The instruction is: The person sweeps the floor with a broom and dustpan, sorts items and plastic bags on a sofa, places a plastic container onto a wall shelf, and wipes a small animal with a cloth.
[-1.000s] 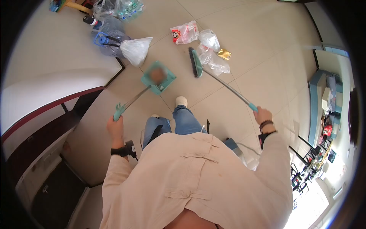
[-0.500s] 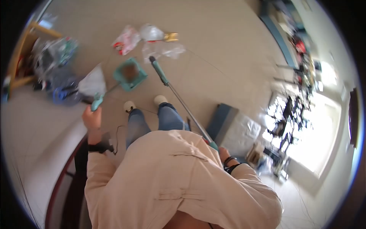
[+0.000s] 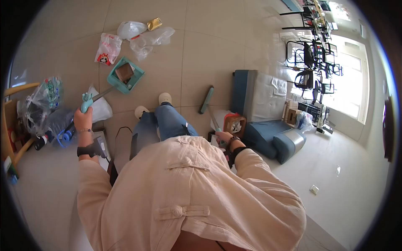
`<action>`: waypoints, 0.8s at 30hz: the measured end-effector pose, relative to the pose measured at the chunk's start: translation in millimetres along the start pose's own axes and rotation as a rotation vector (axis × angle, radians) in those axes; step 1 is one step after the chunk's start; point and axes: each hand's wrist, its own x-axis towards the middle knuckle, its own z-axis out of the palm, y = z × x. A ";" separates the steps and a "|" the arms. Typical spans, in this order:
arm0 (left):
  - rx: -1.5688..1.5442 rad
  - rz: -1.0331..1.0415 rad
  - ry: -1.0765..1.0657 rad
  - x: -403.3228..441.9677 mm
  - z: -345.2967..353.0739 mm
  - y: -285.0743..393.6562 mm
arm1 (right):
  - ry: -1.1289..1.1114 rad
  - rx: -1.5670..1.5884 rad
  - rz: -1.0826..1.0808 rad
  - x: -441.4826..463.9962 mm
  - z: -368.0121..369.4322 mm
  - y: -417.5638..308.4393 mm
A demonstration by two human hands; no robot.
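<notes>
My left hand (image 3: 83, 119) is wrapped round the light-green handle of a dustpan (image 3: 136, 78), whose pan lies on the tiled floor ahead of my feet with a brown item in it. On the right, my right hand (image 3: 225, 137) grips the handle of a broom; its green head (image 3: 207, 99) is near the floor, right of my shoes. Beyond the dustpan lie a pink and white bag (image 3: 108, 48), a white plastic bag (image 3: 131, 30), a clear bag (image 3: 155, 39) and a gold packet (image 3: 154, 24).
Bags of bottles (image 3: 50, 94) and a white bag (image 3: 99, 108) sit at the left by a wooden frame (image 3: 9, 125). To the right are a blue and grey sofa (image 3: 264, 98), a brown box (image 3: 235, 125) and black chairs (image 3: 305, 79) near a bright window.
The view has turned right. The broom head has moved from beside the loose bags to the floor right of my feet. Both hands keep their holds, and the brown item is still in the dustpan.
</notes>
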 end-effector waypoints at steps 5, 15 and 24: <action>0.091 0.000 0.003 12.5 -3.4 7.0 | -0.295 -0.589 -0.563 -31.2 56.9 -49.2; -0.027 0.125 0.104 24.3 10.6 -12.0 | -0.298 0.260 -0.334 -32.2 34.4 -54.2; 0.032 0.096 0.175 -9.7 -8.3 40.1 | 0.294 -0.273 -0.294 39.5 -56.9 -39.9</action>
